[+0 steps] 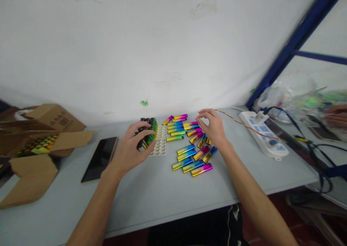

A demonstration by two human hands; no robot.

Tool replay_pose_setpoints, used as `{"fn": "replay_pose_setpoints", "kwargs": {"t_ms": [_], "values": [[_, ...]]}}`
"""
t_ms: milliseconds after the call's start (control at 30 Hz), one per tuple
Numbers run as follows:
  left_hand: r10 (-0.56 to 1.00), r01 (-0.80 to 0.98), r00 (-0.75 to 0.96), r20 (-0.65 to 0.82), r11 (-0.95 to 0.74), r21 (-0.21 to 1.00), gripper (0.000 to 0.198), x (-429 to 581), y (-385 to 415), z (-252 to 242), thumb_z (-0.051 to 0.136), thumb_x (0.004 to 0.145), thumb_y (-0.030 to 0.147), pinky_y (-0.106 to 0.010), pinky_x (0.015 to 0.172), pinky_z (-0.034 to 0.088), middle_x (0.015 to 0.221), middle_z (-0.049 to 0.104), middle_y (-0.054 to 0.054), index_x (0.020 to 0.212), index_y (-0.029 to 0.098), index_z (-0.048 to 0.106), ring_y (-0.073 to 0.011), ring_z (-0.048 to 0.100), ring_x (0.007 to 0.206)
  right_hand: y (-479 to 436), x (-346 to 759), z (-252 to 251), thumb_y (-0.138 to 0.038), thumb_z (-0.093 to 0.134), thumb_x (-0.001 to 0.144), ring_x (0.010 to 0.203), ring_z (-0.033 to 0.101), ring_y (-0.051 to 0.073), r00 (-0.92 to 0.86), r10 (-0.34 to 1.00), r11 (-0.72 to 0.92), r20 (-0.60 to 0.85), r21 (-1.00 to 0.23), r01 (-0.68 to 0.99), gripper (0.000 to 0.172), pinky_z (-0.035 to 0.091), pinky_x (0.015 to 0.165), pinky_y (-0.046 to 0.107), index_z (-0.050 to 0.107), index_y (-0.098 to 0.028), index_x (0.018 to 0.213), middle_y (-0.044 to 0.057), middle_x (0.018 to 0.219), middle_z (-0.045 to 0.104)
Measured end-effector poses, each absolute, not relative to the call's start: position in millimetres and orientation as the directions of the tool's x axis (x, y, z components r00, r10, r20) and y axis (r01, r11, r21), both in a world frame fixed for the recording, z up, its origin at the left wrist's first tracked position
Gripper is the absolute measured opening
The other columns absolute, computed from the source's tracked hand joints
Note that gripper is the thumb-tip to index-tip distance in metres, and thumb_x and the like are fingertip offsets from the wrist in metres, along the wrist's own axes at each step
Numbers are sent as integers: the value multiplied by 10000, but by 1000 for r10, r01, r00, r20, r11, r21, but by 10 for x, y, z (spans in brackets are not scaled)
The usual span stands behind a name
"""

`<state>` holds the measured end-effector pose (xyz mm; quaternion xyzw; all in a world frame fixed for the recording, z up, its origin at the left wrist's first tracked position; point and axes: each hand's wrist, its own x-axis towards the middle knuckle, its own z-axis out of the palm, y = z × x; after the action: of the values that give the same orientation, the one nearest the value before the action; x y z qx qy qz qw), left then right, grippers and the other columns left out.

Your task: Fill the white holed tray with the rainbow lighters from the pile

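Rainbow-metallic loose lighters [189, 155] lie on grey tabletop [162, 195], just right of white holed tray [162, 141]. Left hand [130, 150] cupped over standing lighters [150, 127] in tray, touching; grip unclear. Right hand [213, 126] hovers above loose pile, fingers half bent, holding nothing.

Tray [160, 142]: sitting on the worktop [162, 193].
Lighters [189, 150]: lying at its 3 o'clock.
Phone [99, 158]: lying at its 9 o'clock.
Box [40, 141]: sitting beyond phone, 9 o'clock.
Power strip [264, 137]: lying at 3 o'clock.
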<state>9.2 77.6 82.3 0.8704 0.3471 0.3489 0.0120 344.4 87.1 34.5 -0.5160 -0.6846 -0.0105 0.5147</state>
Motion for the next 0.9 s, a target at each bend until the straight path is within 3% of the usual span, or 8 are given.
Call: {"fn": "replay_pose_setpoints", "kwargs": {"t_ms": [100,233,433,567,700,800,900], "values": [[572,511,506,645,-802,310,108,348,657,749,661,954,256,-424,1065,535,1156,701,-93,1041,229,719,-254,664,1149,896,3503,325,-277,616,994,901,689,243,102,714,442,693,-559,701,86,592,876,439,663,-231,938,84,1002,731],[586,505,631,508,-808,303,162,674,670,457,582,1014,231,-420,1031,530,1072,735,-89,1066,222,735,-246,672,1068,913,3482,287,-290,582,1007,836,681,227,95,737,437,670,-578,689,110,593,813,402,634,-227,933,72,934,724],[643,646,675,361,-752,132,231,858,854,209,606,995,200,-503,1033,462,1168,734,-139,1192,196,725,-327,616,1158,918,3398,249,-282,581,995,839,689,214,70,771,448,632,-619,645,62,584,810,393,543,-239,971,45,912,697],[639,671,695,329,-741,24,249,870,847,174,601,996,182,-467,997,452,1188,717,-142,1225,176,698,-320,624,1144,914,3357,231,-285,648,945,855,689,212,48,780,477,624,-643,600,202,595,780,388,469,-246,1030,45,976,668],[644,688,696,318,-725,-36,192,898,821,122,562,1011,151,-440,982,466,1118,699,-123,1143,165,701,-295,631,1107,897,3325,255,-246,619,959,876,685,212,28,749,498,662,-590,635,166,595,785,393,496,-235,1069,66,1040,639],[633,672,695,340,-740,5,164,904,817,101,542,1025,163,-443,970,486,1100,694,-126,1088,160,693,-293,637,1095,877,3315,284,-243,606,974,853,686,207,36,735,499,677,-577,647,147,596,772,387,517,-237,1090,66,1049,639],[656,628,612,442,-742,232,183,900,785,135,502,1053,211,-464,994,490,1136,708,-132,1158,172,647,-291,654,1102,862,3319,300,-269,593,1000,841,684,206,44,721,501,691,-565,656,120,596,770,386,536,-239,1101,69,1056,642]]}}
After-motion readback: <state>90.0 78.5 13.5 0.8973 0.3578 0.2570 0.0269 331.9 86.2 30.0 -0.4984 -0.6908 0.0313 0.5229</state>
